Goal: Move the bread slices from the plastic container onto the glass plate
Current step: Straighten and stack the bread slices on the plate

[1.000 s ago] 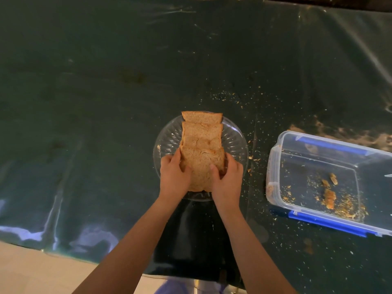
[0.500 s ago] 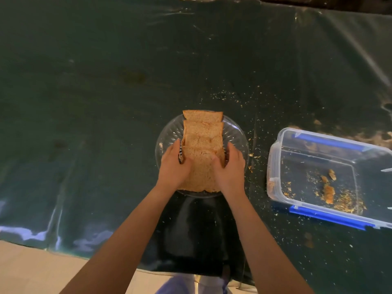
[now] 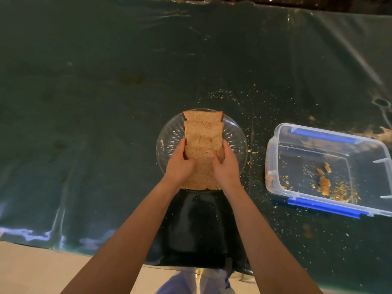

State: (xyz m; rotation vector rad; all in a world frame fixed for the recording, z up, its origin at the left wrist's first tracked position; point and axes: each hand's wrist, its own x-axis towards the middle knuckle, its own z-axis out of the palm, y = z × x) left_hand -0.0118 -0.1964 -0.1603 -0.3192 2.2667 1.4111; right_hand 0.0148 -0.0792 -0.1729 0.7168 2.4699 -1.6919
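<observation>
Surface: dark green plastic sheet [image 3: 106, 102] covers the table, shiny and creased, with crumbs [image 3: 252, 151] scattered to the right of your grip.
Hidden parts: your two hands cover both side edges of the nearest slice, so you cannot see how far your fingertips go under it. The near rim of the glass plate [image 3: 169, 132] is hidden under this slice. The container's right end is cut off by the frame edge. The far strip above the sheet is too dark to read.
Left hand: your left hand [image 3: 179, 163] presses on the left side of the nearest slice, thumb lying on top of it, fingers curled around the edge.
Right hand: your right hand [image 3: 226, 166] does the same on the right side, thumb on top, fingers wrapped at the edge.
Grip: both hands are closed on this one slice between them, not spread wide.
Arms: both forearms reach straight forward from the bottom of the view and come close together at the plate.
Bread slices: bread slices [image 3: 203, 132] lie in an overlapping row on the plate, going away from your grip; the nearest one hangs over the plate's near side.
Plastic container: clear plastic container [image 3: 275, 145] with blue clips stands well to the right of your grip, holding only crumbs and small broken pieces.
</observation>
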